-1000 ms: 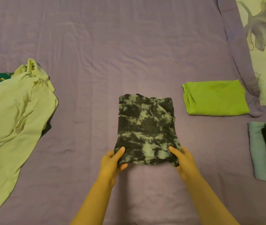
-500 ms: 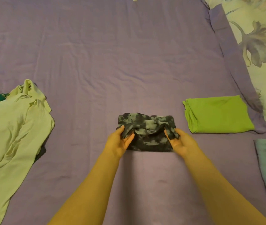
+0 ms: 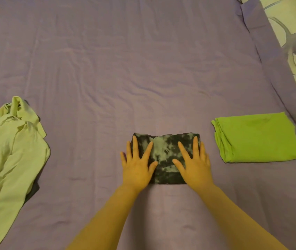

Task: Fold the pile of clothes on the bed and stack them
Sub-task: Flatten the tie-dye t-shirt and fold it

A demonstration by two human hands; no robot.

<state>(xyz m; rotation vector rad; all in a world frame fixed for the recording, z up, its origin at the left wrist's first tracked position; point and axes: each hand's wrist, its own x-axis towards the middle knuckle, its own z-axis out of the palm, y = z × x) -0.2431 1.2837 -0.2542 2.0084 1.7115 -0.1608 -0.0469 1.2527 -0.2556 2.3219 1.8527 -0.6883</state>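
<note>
Both hands flat, fingers spread, pressing the folded camo shirt (image 3: 165, 157): left hand (image 3: 137, 167) on its left end, right hand (image 3: 194, 166) on its right. Nothing pinched. Shirt's long axis runs left-right. Green shirt (image 3: 257, 138) lies folded well to its right, so right hand's nearer for stacking. Unfolded pile (image 3: 8, 159) far left.

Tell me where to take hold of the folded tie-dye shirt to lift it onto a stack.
Grip the tie-dye shirt at its two short side edges, one hand from each side, fingers slid underneath. It lies flat, a folded rectangle, so lifting both ends should keep the layers together.
</note>
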